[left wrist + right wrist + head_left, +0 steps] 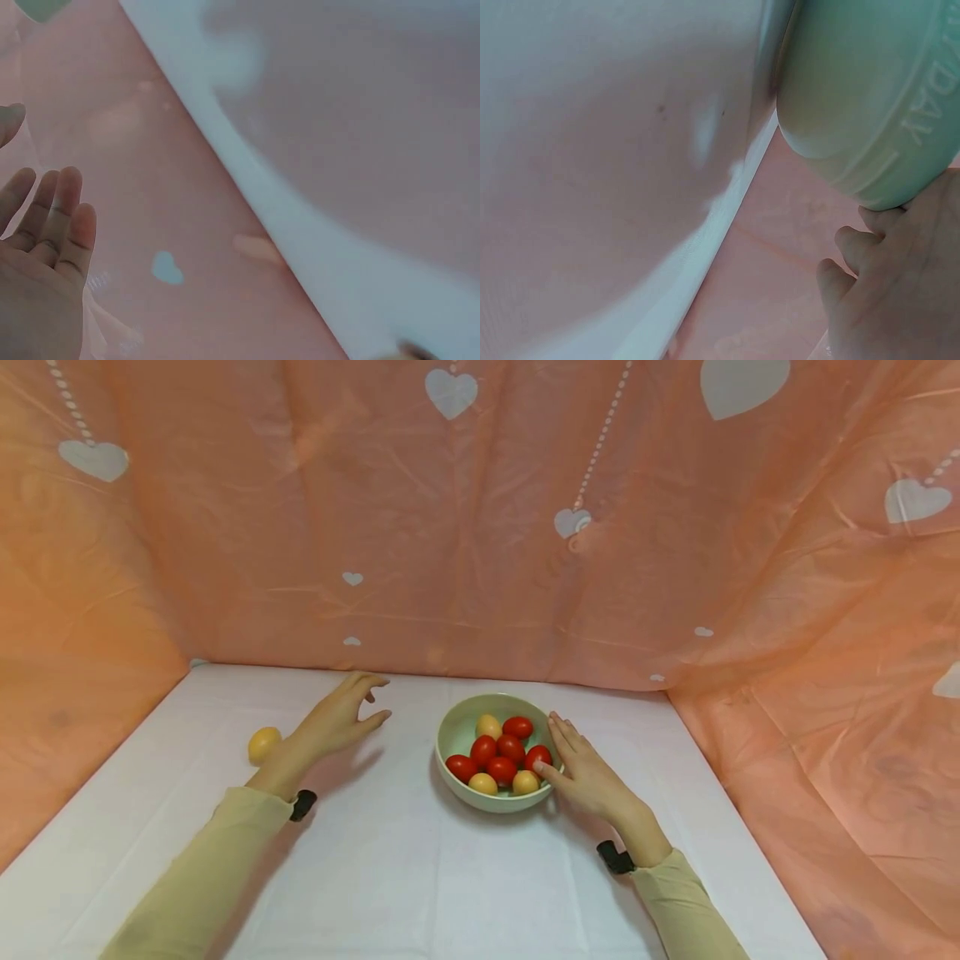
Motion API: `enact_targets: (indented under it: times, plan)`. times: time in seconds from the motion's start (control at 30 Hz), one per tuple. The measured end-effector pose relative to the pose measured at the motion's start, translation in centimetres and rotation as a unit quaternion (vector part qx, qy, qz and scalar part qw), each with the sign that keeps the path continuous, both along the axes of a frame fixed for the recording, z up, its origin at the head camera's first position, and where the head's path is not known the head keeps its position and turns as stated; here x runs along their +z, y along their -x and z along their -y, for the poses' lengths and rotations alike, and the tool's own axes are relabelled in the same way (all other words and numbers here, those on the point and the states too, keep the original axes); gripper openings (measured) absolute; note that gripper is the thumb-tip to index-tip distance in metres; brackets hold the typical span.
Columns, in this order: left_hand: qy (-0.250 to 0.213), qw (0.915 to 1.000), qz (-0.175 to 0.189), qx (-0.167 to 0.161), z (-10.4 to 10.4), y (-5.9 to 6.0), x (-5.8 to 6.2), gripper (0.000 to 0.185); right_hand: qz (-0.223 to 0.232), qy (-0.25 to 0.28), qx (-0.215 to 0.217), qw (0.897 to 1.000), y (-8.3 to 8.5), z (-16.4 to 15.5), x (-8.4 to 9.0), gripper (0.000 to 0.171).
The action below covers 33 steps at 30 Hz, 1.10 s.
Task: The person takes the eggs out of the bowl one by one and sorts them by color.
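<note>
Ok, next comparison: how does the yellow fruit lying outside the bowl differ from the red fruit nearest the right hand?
Colour: the yellow fruit is plain yellow, the red fruit glossy red.
Place: the yellow fruit lies on the white tabletop, the red fruit inside the bowl.
Neighbours: the yellow fruit sits apart from other fruit, the red fruit among several.
Both look smooth and rounded.

I count one bowl point(495, 804) holding six red ovals point(512, 749) and three yellow ovals point(526, 783), one loose yellow oval point(264, 746), one left hand point(335, 720), one right hand point(588, 774).
</note>
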<state>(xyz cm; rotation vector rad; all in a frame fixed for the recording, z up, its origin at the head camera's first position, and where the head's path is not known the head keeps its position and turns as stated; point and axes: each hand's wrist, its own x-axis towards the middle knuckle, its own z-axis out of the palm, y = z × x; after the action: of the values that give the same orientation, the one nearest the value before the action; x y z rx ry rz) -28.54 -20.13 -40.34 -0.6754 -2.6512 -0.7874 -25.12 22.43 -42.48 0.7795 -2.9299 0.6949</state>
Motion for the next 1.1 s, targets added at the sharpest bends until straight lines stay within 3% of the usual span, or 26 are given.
enact_targets:
  times: [0.37,0.67,0.87,1.1]
  plan:
    - [-0.029,0.9988,-0.002,-0.038,-4.9,1.2,0.3,0.048,0.009,-0.002,-0.006,1.000,0.1,0.0,-0.1,0.086]
    - [-0.018,0.9968,0.010,-0.078,-9.0,1.9,0.8,0.046,0.003,-0.001,-0.006,1.000,0.1,0.0,-0.1,0.085]
    - [0.015,0.9927,0.023,-0.117,-11.5,2.7,0.9,0.046,-0.001,0.000,-0.003,1.000,0.2,0.0,-0.1,0.084]
    - [0.105,0.9841,0.049,-0.134,-13.8,3.5,0.8,0.043,0.000,0.001,-0.001,1.000,0.3,-0.1,-0.2,0.084]
